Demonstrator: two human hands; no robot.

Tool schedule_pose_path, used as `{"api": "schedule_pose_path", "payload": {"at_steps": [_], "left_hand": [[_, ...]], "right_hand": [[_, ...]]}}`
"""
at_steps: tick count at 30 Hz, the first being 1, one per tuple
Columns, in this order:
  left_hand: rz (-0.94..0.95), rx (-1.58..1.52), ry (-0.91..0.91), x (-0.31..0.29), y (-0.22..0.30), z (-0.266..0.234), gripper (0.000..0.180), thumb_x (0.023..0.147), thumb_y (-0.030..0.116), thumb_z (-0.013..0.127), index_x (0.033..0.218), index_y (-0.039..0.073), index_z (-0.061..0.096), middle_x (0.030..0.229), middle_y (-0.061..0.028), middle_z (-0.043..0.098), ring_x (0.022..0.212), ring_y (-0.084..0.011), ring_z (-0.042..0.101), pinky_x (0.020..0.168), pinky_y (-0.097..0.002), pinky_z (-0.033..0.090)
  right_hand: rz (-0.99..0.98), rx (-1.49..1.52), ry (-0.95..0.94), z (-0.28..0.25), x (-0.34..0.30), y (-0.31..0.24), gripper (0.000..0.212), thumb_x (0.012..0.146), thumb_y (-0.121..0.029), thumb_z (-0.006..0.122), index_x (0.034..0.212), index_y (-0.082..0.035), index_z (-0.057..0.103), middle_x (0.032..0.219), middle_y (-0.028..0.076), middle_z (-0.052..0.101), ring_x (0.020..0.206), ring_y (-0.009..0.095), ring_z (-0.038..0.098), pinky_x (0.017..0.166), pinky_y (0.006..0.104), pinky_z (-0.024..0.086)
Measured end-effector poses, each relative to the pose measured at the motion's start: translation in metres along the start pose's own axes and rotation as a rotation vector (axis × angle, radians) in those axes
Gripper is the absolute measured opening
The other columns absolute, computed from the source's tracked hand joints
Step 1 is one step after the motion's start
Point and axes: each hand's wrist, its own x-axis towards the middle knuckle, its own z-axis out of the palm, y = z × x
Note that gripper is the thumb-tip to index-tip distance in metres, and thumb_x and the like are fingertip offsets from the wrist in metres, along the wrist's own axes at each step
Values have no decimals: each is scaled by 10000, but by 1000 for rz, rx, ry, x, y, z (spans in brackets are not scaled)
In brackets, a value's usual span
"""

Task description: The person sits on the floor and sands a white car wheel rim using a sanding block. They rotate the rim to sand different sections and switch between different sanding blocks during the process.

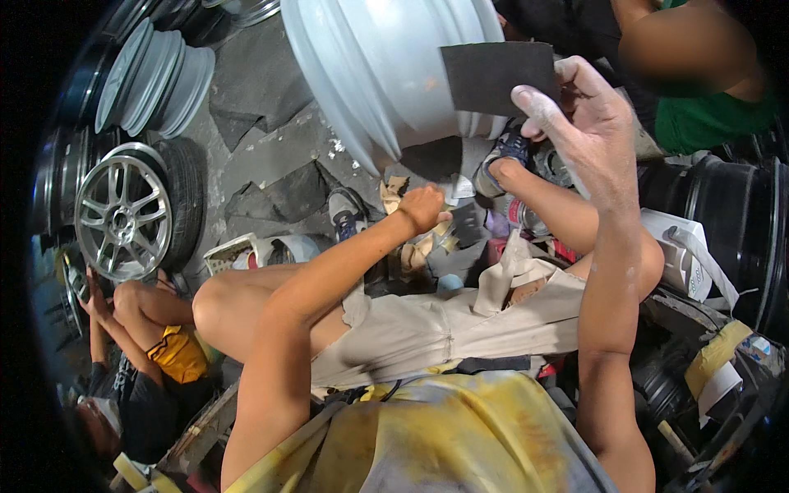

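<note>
One black sandpaper sheet [493, 78], one pale blue-grey wheel rim [394, 74].
Your right hand [596, 123] pinches the sheet, thumb against fingers, before the rim's right side; contact unclear. Your left hand [422, 209], fingers curled, sits below the rim; grip contents cannot be told. Farther left: one spoked alloy wheel [122, 217], one tyre [187, 197] beside it.

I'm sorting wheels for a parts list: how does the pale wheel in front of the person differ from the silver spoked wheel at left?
The pale wheel shows its ridged barrel; the silver spoked wheel shows its face. The pale wheel looks duller, the silver spoked wheel shinier. The upper picture edge cuts off the pale wheel, not the silver spoked wheel. Both are round.
</note>
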Motion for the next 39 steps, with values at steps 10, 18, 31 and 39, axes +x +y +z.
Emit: {"api": "schedule_pose_path", "payload": {"at_steps": [10, 18, 31, 39], "left_hand": [[-510, 92, -425, -66, -37, 121, 344, 862, 188, 716, 1191, 90, 740, 1239, -148, 715, 1164, -314, 690, 963, -408, 570], [-366, 157, -360, -67, -54, 119, 220, 902, 212, 673, 1058, 89, 768, 1097, -147, 752, 1072, -312, 725, 879, -422, 597], [-403, -113, -883, -9, -68, 60, 190, 847, 80, 711, 999, -21, 763, 888, -191, 772, 810, -277, 771, 641, -419, 618], [-270, 66, 67, 24, -67, 50, 359, 821, 325, 778, 984, 7, 746, 1043, -220, 741, 1022, -337, 727, 893, -442, 580]], "right_hand": [[11, -2, -74, 5, -1, 8, 215, 936, -215, 764, 964, -33, 652, 825, 14, 662, 717, 63, 637, 666, 224, 542], [-3, -89, -78, 0, 1, 12, 209, 946, -227, 752, 966, -35, 672, 785, 12, 676, 708, 70, 654, 666, 232, 549], [23, -17, -40, -1, 2, 10, 201, 949, -212, 751, 945, -35, 656, 769, -11, 646, 688, 50, 622, 633, 215, 524], [96, 9, -40, 0, 5, 16, 216, 931, -174, 770, 921, -15, 624, 778, -25, 602, 704, 31, 588, 645, 210, 508]]}}
